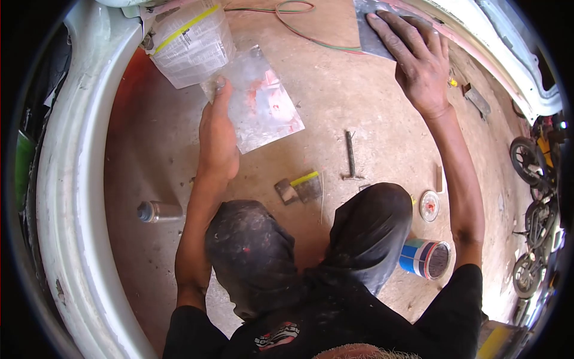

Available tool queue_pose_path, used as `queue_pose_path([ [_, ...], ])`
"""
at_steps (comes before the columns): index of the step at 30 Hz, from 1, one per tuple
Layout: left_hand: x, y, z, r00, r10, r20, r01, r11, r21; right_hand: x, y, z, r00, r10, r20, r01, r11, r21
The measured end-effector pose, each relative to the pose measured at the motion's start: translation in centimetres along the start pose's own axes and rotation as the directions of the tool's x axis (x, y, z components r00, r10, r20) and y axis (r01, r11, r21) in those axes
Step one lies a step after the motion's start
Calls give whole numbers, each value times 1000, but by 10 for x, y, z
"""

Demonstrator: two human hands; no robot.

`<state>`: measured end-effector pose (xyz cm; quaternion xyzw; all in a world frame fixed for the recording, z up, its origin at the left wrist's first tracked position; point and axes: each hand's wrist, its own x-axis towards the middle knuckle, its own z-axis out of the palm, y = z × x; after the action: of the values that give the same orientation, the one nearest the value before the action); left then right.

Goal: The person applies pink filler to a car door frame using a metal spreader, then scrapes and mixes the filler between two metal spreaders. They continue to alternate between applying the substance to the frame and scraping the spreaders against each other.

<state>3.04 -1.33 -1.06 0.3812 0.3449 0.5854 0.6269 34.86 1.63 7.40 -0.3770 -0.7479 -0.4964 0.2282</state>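
Dusty brown floor [335,90], viewed from above, bounded along its left edge by a pale, curved vehicle frame [89,179] and at its upper right corner by a white panel [508,48]. Motorcycles [526,161] stand beyond the floor's right edge. Black shirt [347,317] and dark, dust-marked trousers [257,251] occupy the lower centre, knees bent and apart. A newspaper-covered bundle [194,51], banded with yellow-green tape, lies at the floor's upper left corner. Just beside it, the thin grey plate [263,110] (note the pink and white smears) is raised over the floor, tilted. The left hand [218,134] is clamped on the plate's left side, thumb on the upper face. The right hand [415,57] lies palm down, fingers slightly spread, on a dark grey sheet [373,36] near the floor's top edge, beside the white panel. A looped red and green line [299,36] runs to the sheet's lower edge. Toward the floor's lower right, a blue, white and red can [412,257] lies tipped, its open end facing right; a round lid [429,206] with a red spot lies above it. Near the floor's left edge, a bottle [160,212] lies on its side. Between plate and knees: a hammer [350,152], head toward the knees, and a small brown block [286,191].
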Motion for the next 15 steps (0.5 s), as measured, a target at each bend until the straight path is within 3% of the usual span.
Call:
queue_pose_path([
  [3,2,-4,1,999,28,17,-28,1000,-4,-1,8,2,994,18,-104,-14,999,32],
  [6,8,-10,-2,999,22,48,-22,1000,5,1,4,-8,993,8,116,-10,1000,11],
  [10,11,-7,-4,1000,14,12,-13,1000,-19,2,1,-8,994,11,107,-7,999,-41],
  [15,10,-7,-5,999,19,42,-19,1000,11,0,12,-14,995,72,69,-74,997,28],
])
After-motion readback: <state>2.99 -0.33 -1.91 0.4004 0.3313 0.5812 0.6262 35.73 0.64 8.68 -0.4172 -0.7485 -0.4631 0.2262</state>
